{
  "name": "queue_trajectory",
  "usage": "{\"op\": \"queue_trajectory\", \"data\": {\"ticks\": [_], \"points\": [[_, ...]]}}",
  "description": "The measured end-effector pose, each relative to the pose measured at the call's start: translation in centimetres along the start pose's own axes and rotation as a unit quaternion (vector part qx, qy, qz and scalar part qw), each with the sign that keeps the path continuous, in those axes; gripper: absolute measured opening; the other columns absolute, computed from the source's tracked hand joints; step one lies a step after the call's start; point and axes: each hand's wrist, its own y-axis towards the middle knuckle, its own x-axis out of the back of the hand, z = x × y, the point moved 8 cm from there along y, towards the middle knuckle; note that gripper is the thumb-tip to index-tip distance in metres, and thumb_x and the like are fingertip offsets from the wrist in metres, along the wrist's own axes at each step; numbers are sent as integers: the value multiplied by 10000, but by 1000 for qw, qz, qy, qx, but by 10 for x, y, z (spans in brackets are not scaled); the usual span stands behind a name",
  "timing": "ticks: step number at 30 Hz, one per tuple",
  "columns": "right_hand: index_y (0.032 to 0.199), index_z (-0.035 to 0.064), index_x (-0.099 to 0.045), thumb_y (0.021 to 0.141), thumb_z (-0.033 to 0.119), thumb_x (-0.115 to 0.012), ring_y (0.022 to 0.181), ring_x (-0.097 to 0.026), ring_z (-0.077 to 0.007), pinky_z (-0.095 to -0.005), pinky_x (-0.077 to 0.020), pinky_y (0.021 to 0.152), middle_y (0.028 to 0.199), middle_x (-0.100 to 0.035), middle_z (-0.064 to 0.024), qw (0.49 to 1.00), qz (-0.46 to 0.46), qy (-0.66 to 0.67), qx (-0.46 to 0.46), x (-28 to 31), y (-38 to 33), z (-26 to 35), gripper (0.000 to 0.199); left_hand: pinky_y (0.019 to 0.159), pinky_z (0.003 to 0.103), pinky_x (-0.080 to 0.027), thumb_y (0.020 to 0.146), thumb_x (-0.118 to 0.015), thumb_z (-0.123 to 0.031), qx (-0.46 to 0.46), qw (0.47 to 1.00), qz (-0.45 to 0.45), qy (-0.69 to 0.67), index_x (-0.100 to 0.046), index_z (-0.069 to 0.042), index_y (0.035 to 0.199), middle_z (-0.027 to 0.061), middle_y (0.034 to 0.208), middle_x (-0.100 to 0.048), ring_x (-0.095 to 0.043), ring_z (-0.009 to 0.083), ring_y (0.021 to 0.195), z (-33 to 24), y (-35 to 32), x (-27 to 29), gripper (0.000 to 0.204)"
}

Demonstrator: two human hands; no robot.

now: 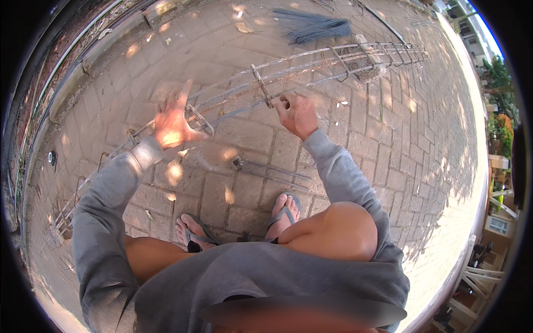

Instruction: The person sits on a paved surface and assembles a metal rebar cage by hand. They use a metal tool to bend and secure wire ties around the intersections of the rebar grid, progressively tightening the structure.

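Note:
A long cage of steel reinforcing bars [230, 95] lies diagonally across the paving, from lower left to upper right. My left hand [173, 123] is open over it, thumb and fingers spread, beside a square steel stirrup [201, 120]. At the near bar, my right hand [298, 114] is closed, its fingertips pinched together by the lower corner of another stirrup [260, 82]. Whatever is between those fingers is too small to make out. On the ground between the cage and my feet lies a tool with two thin handles, seemingly pincers [239, 162].
A fanned bundle of dark tie wire [319, 26] lies beyond the cage. A rough block [368, 60] sits under the cage's far right end. Along the left runs a kerb [108, 40]; a small black round object [52, 158] lies nearby. My sandalled feet [284, 208] are close to the pincers.

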Motion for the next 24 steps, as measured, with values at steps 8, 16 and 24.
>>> {"op": "queue_trajectory", "data": {"ticks": [8,16,24], "points": [[946,-5,-721,829,192,-700,953,-700,-434,-503,-568,853,950,-716,-255,998,46,-45,24,-36,71,7,230,1182,770,-166,505,-953,-517,56,994,-19,94,-44,-228,1688,354,1587,-281,-260,528,1511,-17,-1,-19,1520],[855,-4,-750,789,79,-662,920,-704,-459,-522,-567,871,900,-723,-254,996,-52,-75,2,31,79,-67,138,1172,777,-174,506,-943,-518,50,994,-31,93,-108,-202,1685,370,1591,-268,-254,520,1521,-23,-3,-19,1479],[901,2,-763,880,203,-729,878,-713,-452,-514,-569,810,851,-719,-261,997,-49,27,-46,48,71,-80,205,1188,740,-190,534,-919,-536,3,997,-45,57,-180,-133,1668,383,1538,-336,-318,558,1458,-48,10,-22,1412]]}}
